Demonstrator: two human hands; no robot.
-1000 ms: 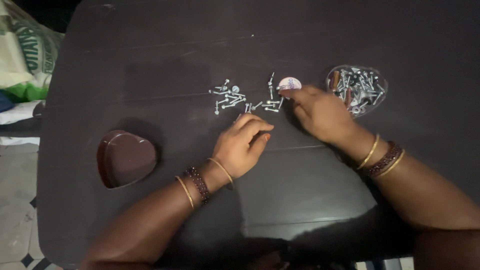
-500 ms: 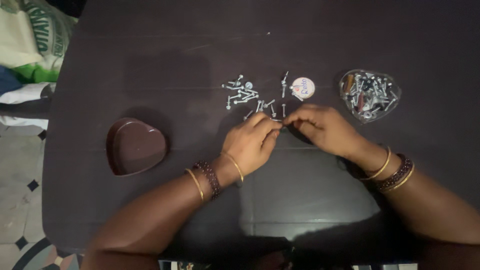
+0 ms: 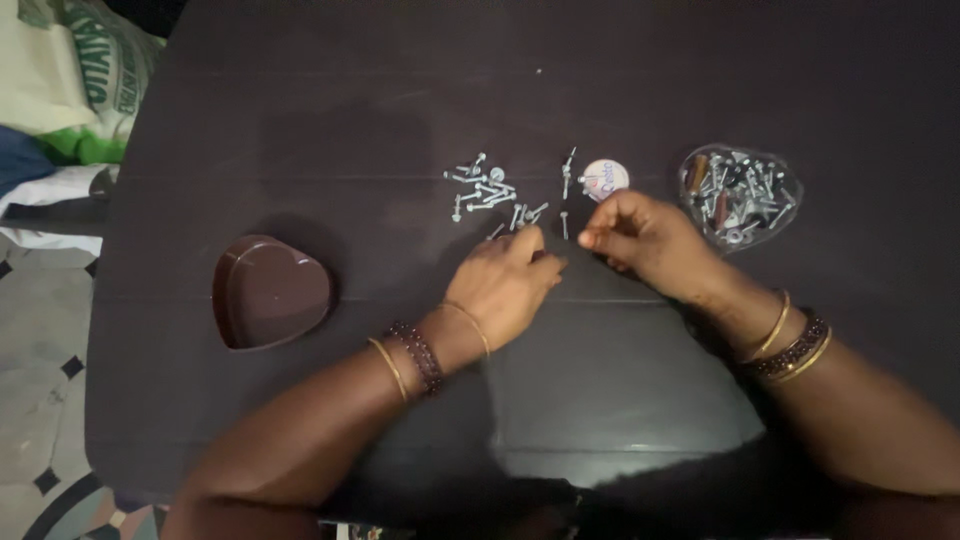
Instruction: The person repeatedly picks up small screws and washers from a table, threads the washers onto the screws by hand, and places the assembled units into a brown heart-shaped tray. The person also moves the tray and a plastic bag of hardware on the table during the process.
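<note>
Screws (image 3: 485, 190) are scattered in a loose silver cluster on the dark table (image 3: 300, 120), slightly above the middle of the frame, just beyond the fingertips of both hands. The left hand (image 3: 510, 285) is laid palm down below the cluster, its fingers curled and drawn together toward the nearest screws; whether a screw is pinched between them cannot be told. The right hand (image 3: 645, 240) is set just to the right of it, thumb and forefinger brought together in a pinch at its left edge, close below a single upright screw (image 3: 565, 222); whether anything is held in that pinch cannot be told. A small round white cap (image 3: 605, 178) is seen just above the right hand. A clear heart-shaped dish (image 3: 740, 195) filled with more screws is placed at the right of centre, near the right hand. A brown heart-shaped dish (image 3: 268, 292) is found at the left, well apart from both hands. Bangles are worn on both wrists.
</note>
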